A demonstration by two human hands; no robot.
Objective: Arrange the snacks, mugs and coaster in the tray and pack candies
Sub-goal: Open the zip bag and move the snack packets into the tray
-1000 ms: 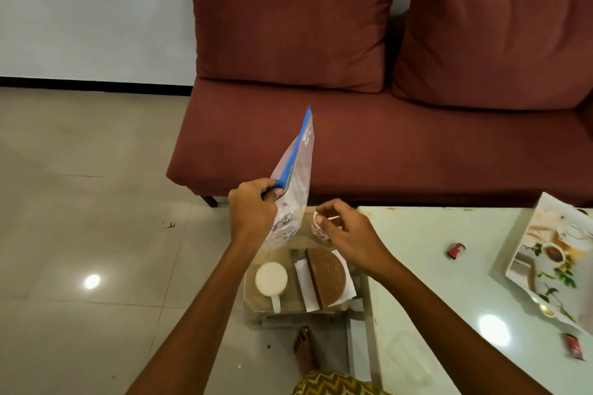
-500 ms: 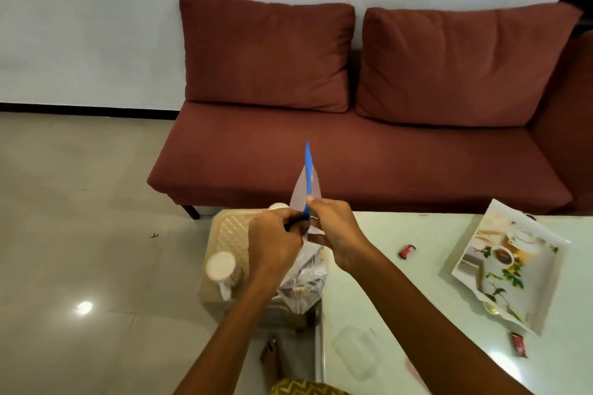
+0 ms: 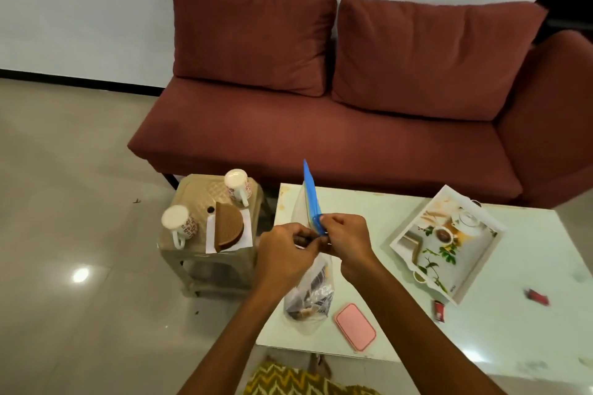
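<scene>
I hold a clear zip bag [image 3: 309, 293] with a blue top strip over the left end of the white table [image 3: 500, 340]. Both my left hand [image 3: 285, 253] and my right hand [image 3: 345, 239] pinch its top edge; dark snacks sit in its bottom. A white printed tray [image 3: 449, 242] lies on the table to the right. Two red candies [image 3: 439, 310] [image 3: 537, 296] lie near the tray. On a beige stool [image 3: 192, 192] to the left stand two white mugs [image 3: 178, 224] [image 3: 238, 185] and a brown round coaster [image 3: 228, 227] on white paper.
A pink lidded box [image 3: 355, 326] lies on the table just right of the bag. A dark red sofa [image 3: 321, 125] runs behind the table and stool. Tiled floor [image 3: 64, 234] spreads to the left. Patterned yellow cloth [image 3: 298, 378] shows at the bottom edge.
The view has swung right and pulled back. The bag has come from over the stool to over the table, and my right hand has joined my left on its top.
</scene>
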